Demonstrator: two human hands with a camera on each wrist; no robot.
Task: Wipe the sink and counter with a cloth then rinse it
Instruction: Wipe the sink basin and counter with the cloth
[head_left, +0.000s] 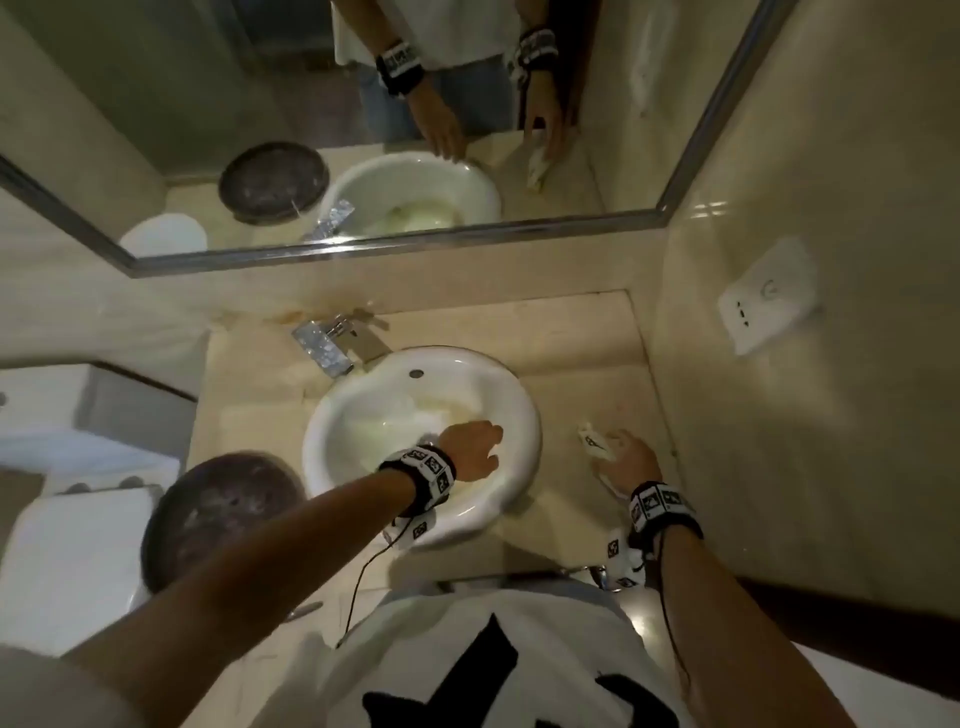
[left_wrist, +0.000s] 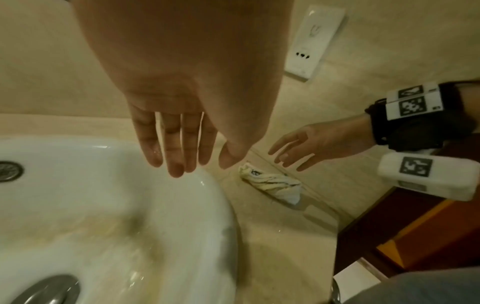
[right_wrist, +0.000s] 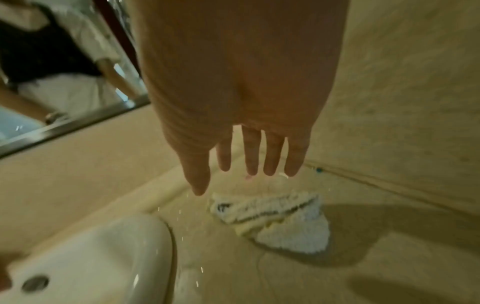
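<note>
A white round sink (head_left: 363, 415) is set in the beige stone counter (head_left: 571, 519). My left hand (head_left: 483, 447) hovers over the right side of the basin, fingers straight and wet, holding nothing; the left wrist view shows the left hand (left_wrist: 202, 166) above the sink's rim (left_wrist: 213, 205). A crumpled white cloth (head_left: 592, 441) lies on the counter right of the sink, near the wall. My right hand (head_left: 618, 452) is spread just above the cloth (right_wrist: 272, 216), fingers straight, apart from it. The right hand (right_wrist: 226, 183) grips nothing.
A chrome faucet (head_left: 324, 348) stands behind the sink on the left. A mirror (head_left: 363, 130) covers the back wall. The side wall with a white socket (head_left: 769, 301) closes in the counter on the right. A dark round lid (head_left: 218, 514) and a toilet (head_left: 67, 545) lie to the left.
</note>
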